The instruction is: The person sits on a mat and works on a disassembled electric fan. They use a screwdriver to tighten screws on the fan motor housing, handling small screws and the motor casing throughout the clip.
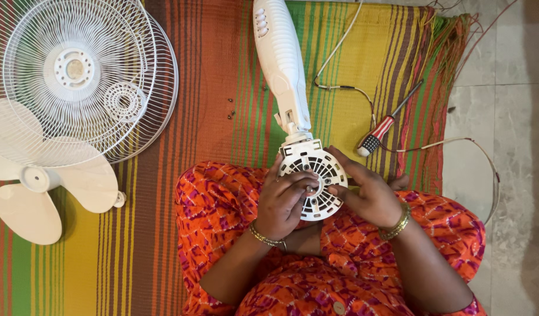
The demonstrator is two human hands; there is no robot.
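Both hands grip the motor housing [313, 178] over the lap: left hand [284, 202] curled across its vented face, right hand [366, 196] bracing the rim. Stem [281, 64] stretches away unsupported, so a slack grip could tip it. Loose screws [230, 108] beyond the left hand could roll off unseen (they are tiny). Screwdriver [386, 124] and wire [345, 88] lie past the right hand, grilles [85, 73] and blade [41, 181] far left, all on a striped mat [152, 234] over tiled floor [503, 117].

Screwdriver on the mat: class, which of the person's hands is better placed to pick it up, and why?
Probably the right hand. The screwdriver lies just beyond it on the same side of the motor housing, while the left hand would have to cross over the housing.
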